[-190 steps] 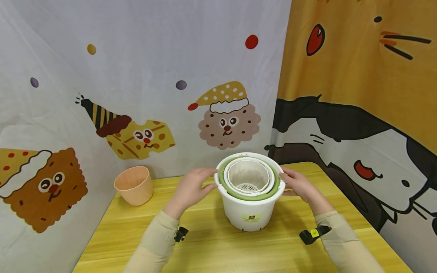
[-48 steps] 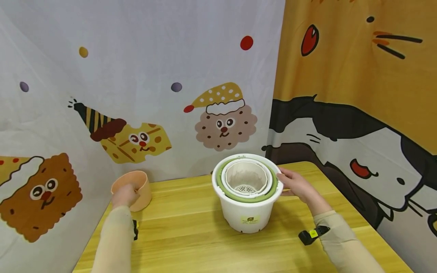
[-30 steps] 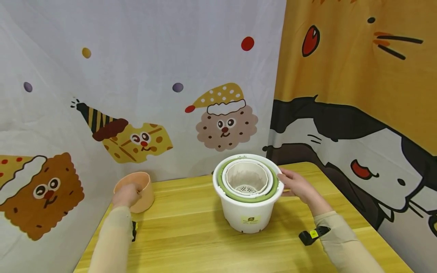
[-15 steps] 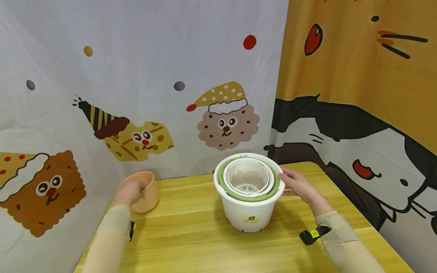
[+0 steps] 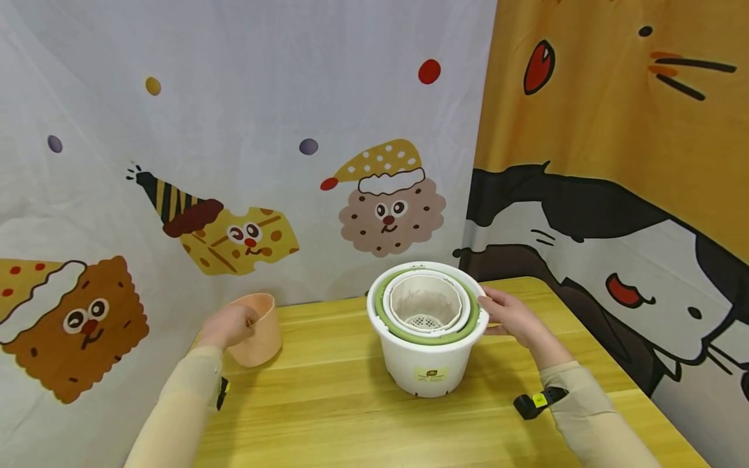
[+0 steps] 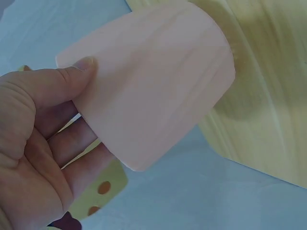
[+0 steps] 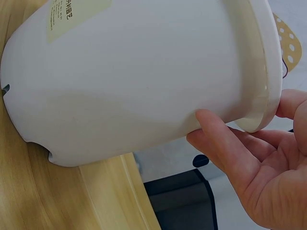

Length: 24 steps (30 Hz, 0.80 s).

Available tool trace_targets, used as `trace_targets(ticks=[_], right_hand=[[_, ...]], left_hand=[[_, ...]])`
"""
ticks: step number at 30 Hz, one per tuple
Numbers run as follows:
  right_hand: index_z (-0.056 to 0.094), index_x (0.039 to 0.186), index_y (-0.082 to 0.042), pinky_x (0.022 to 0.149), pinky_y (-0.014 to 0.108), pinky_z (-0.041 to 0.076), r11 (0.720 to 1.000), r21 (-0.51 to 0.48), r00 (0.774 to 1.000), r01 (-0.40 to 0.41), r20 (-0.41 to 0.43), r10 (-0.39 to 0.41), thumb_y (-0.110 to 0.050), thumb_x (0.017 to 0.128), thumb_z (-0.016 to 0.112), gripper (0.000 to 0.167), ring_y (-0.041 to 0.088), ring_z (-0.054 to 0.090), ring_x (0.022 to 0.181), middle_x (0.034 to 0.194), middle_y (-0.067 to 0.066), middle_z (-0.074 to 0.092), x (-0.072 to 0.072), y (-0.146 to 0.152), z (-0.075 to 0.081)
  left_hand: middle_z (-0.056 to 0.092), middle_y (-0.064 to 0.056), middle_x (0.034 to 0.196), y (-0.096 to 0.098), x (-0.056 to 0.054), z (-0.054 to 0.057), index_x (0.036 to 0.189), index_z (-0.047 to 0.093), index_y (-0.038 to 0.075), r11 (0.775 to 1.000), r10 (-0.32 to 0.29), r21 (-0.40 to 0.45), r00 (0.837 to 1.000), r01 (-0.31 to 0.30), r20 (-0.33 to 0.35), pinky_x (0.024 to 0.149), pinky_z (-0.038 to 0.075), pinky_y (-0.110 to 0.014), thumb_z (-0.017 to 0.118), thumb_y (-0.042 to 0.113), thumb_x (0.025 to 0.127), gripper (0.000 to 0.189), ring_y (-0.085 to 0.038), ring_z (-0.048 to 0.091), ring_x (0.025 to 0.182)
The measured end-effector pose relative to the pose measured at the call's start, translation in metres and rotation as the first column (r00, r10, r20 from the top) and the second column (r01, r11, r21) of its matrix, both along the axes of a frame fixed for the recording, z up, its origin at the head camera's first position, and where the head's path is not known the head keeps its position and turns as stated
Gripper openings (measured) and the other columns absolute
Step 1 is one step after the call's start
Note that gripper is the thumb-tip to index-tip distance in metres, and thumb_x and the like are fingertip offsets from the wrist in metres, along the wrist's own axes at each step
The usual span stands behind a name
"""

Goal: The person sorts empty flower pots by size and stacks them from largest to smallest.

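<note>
At the left, my left hand [image 5: 229,327] pinches the rim of a peach flower pot [image 5: 263,335]. In the left wrist view the thumb presses the outside of this pot while the other fingers reach inside it. A large white flower pot [image 5: 426,370] stands upright on the table, with a green-rimmed pot [image 5: 432,338] and white pots [image 5: 426,296] nested in it. The innermost has a perforated bottom. My right hand [image 5: 512,317] holds the large pot's right rim, thumb at the edge and fingers under the lip against the wall.
The wooden table [image 5: 328,416] ends at a white cartoon-printed curtain [image 5: 246,130] behind and an orange, black and white one [image 5: 585,162] at right. A wrist camera [image 5: 531,406] sits on the right wrist. Below the table edge is something black [image 7: 182,201].
My left hand has left the white pot's rim, taken hold of the peach pot and moved it slightly right. The right hand stays on the white pot.
</note>
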State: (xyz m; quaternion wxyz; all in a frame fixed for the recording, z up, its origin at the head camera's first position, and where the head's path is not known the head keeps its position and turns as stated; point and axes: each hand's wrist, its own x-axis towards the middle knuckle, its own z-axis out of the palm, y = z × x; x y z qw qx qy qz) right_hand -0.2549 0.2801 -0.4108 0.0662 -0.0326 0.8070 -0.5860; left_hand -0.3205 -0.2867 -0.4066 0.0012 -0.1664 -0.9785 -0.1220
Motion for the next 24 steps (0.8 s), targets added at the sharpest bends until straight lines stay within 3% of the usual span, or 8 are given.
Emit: trace_targets(ticks=[16,24], right_hand=[[0.025,0.154,0.003,0.083,0.041,0.058,1.000,0.001,1.000,0.011,0.007,-0.011,-0.031,0.106,0.045,0.062,0.028,0.064,0.105,0.140,0.032,0.044,-0.001,0.000,0.000],[0.026,0.154,0.003,0.083,0.042,0.058,1.000,-0.002,1.000,0.005,0.010,-0.005,-0.030,0.107,0.044,0.061,0.028,0.063,0.105,0.139,0.032,0.045,-0.001,0.000,0.000]], left_hand=[[0.018,0.006,0.063,0.025,0.008,0.027,0.065,0.028,0.019,0.992,-0.130,-0.009,0.988,0.130,-0.084,0.055,0.018,-0.029,0.061,-0.006,0.077,0.043,-0.011,0.021,0.056],[0.024,0.007,0.062,0.040,0.011,0.042,0.064,0.035,0.019,0.985,-0.175,-0.036,0.976,0.172,-0.129,0.054,0.023,-0.029,0.067,-0.003,0.079,0.042,-0.011,0.029,0.056]])
